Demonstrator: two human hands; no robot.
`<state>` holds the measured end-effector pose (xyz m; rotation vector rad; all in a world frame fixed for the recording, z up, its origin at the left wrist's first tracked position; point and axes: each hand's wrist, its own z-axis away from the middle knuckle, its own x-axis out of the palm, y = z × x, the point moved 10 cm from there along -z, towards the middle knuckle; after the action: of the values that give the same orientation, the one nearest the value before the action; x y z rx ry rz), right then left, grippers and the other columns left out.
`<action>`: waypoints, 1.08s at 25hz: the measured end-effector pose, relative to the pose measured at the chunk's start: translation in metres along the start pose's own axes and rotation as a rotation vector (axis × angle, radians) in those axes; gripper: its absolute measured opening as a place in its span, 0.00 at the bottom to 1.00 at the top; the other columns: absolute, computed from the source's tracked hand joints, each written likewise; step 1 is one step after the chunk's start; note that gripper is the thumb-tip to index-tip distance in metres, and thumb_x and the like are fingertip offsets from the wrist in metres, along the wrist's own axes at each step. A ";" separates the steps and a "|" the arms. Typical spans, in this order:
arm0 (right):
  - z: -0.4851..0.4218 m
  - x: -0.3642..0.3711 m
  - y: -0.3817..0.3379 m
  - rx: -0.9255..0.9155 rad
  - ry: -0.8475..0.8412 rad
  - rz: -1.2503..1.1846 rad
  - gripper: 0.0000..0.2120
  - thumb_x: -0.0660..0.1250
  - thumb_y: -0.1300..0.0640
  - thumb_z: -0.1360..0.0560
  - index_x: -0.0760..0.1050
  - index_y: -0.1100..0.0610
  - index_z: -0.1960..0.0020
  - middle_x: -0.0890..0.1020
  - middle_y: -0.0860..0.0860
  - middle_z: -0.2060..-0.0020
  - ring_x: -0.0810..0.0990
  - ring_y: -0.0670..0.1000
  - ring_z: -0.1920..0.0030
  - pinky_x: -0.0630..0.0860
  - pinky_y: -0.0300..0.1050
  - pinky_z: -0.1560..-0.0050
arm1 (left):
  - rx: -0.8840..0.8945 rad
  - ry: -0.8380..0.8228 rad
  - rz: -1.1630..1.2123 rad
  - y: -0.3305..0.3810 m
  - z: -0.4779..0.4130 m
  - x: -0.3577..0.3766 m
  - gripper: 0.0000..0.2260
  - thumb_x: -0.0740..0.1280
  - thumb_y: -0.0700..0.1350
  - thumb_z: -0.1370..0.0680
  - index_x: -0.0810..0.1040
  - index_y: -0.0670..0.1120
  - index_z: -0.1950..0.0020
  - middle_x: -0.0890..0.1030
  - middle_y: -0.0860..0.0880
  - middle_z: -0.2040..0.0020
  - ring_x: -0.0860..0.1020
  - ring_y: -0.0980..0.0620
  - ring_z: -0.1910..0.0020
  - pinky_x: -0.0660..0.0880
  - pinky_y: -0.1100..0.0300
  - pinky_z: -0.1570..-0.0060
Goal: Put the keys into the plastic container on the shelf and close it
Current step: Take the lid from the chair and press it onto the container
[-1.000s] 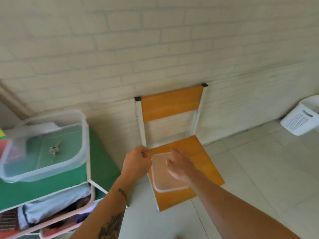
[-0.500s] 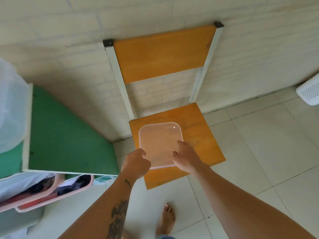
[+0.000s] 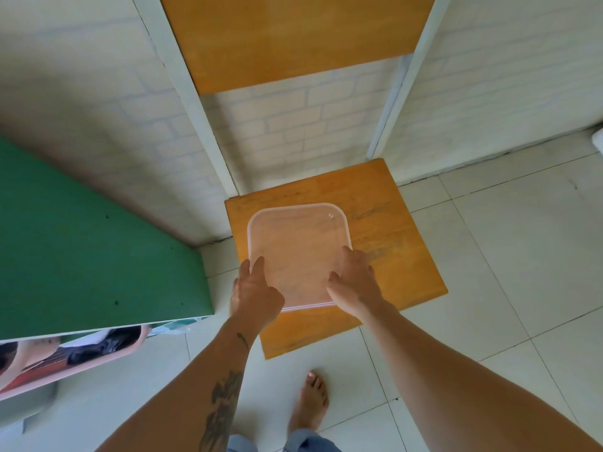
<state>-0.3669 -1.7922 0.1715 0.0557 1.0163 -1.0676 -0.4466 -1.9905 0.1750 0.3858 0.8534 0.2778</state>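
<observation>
A clear, square plastic lid (image 3: 298, 249) lies flat on the orange seat of a chair (image 3: 385, 230). My left hand (image 3: 253, 293) rests on the lid's near left corner, fingers spread along its edge. My right hand (image 3: 354, 282) covers the near right corner, fingers curled over the rim. Both hands touch the lid; I cannot tell whether it is lifted off the seat. The plastic container and the keys are out of view.
The green shelf top (image 3: 81, 243) fills the left side, with a pink bin of clothes (image 3: 65, 357) on the level below. The chair stands against a white brick wall. My bare foot (image 3: 311, 401) is on the tiled floor in front of the chair.
The view has tilted down and closer to the chair; the container with the keys has left the frame. Both hands have settled on the lid's near corners.
</observation>
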 end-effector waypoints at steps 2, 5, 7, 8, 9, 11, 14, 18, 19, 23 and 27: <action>-0.002 0.004 0.001 -0.008 0.005 -0.026 0.25 0.59 0.55 0.24 0.58 0.51 0.28 0.63 0.57 0.29 0.66 0.62 0.33 0.71 0.60 0.38 | -0.021 0.031 0.036 -0.001 -0.001 0.003 0.31 0.60 0.39 0.26 0.57 0.52 0.24 0.59 0.49 0.25 0.63 0.43 0.30 0.72 0.46 0.35; -0.004 0.007 0.001 0.010 0.022 -0.060 0.26 0.61 0.54 0.24 0.58 0.51 0.28 0.64 0.57 0.30 0.65 0.62 0.33 0.70 0.61 0.36 | -0.011 0.058 0.079 -0.001 -0.003 0.003 0.30 0.61 0.38 0.27 0.59 0.52 0.25 0.63 0.49 0.27 0.64 0.44 0.32 0.73 0.46 0.36; -0.002 0.006 -0.001 0.025 0.036 -0.085 0.25 0.61 0.52 0.24 0.60 0.52 0.29 0.66 0.57 0.32 0.66 0.61 0.34 0.71 0.61 0.37 | -0.021 0.072 0.113 -0.002 -0.002 -0.002 0.30 0.61 0.38 0.26 0.60 0.52 0.25 0.64 0.49 0.28 0.64 0.44 0.32 0.72 0.47 0.36; 0.000 0.004 -0.003 0.033 0.048 -0.089 0.25 0.61 0.51 0.24 0.61 0.53 0.29 0.67 0.58 0.33 0.67 0.61 0.35 0.72 0.61 0.37 | -0.029 0.085 0.113 -0.002 0.002 -0.007 0.30 0.61 0.38 0.26 0.60 0.51 0.24 0.64 0.49 0.27 0.64 0.44 0.32 0.71 0.47 0.36; 0.005 0.000 -0.005 0.040 0.069 -0.088 0.25 0.61 0.51 0.24 0.62 0.53 0.30 0.68 0.58 0.34 0.68 0.61 0.36 0.72 0.61 0.38 | -0.029 0.104 0.105 0.000 0.007 -0.013 0.30 0.62 0.39 0.25 0.60 0.51 0.24 0.63 0.49 0.27 0.63 0.44 0.31 0.70 0.48 0.36; 0.017 -0.014 -0.011 0.052 0.140 -0.084 0.25 0.62 0.49 0.25 0.63 0.54 0.30 0.69 0.58 0.35 0.69 0.61 0.37 0.74 0.60 0.40 | -0.003 0.161 0.092 0.006 0.022 -0.030 0.29 0.62 0.40 0.24 0.60 0.51 0.24 0.63 0.48 0.26 0.62 0.44 0.31 0.69 0.49 0.36; 0.043 -0.045 -0.030 0.045 0.264 -0.082 0.25 0.61 0.48 0.24 0.63 0.54 0.29 0.71 0.58 0.35 0.70 0.60 0.37 0.75 0.59 0.41 | 0.079 0.285 0.097 0.024 0.050 -0.069 0.27 0.63 0.42 0.24 0.62 0.49 0.25 0.65 0.46 0.28 0.63 0.44 0.32 0.68 0.48 0.35; 0.090 -0.098 -0.075 -0.031 0.390 -0.037 0.24 0.59 0.48 0.22 0.63 0.50 0.27 0.71 0.60 0.36 0.70 0.59 0.39 0.75 0.56 0.43 | 0.200 0.499 0.147 0.062 0.100 -0.144 0.24 0.64 0.40 0.25 0.69 0.46 0.29 0.70 0.44 0.34 0.67 0.43 0.37 0.71 0.48 0.42; 0.104 -0.112 -0.086 -0.055 0.417 -0.030 0.23 0.59 0.48 0.22 0.63 0.49 0.27 0.72 0.60 0.37 0.70 0.59 0.39 0.75 0.56 0.43 | 0.229 0.553 0.140 0.071 0.115 -0.162 0.23 0.64 0.39 0.25 0.70 0.46 0.30 0.71 0.43 0.37 0.68 0.43 0.39 0.72 0.47 0.43; 0.154 -0.165 -0.130 -0.148 0.496 -0.033 0.23 0.59 0.50 0.22 0.64 0.50 0.28 0.73 0.59 0.40 0.70 0.59 0.42 0.73 0.54 0.44 | 0.281 0.680 0.094 0.100 0.163 -0.225 0.21 0.65 0.41 0.25 0.72 0.45 0.32 0.72 0.43 0.40 0.69 0.43 0.44 0.74 0.47 0.46; 0.197 -0.213 -0.175 -0.239 0.570 -0.051 0.24 0.58 0.50 0.22 0.64 0.51 0.27 0.74 0.59 0.42 0.71 0.59 0.42 0.71 0.52 0.42 | 0.262 0.752 0.087 0.120 0.210 -0.285 0.22 0.63 0.45 0.24 0.69 0.48 0.30 0.70 0.46 0.38 0.67 0.45 0.41 0.69 0.52 0.41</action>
<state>-0.3881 -1.8316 0.5077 0.1454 1.6620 -0.9887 -0.4729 -2.0396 0.5443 0.5762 1.6231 0.4021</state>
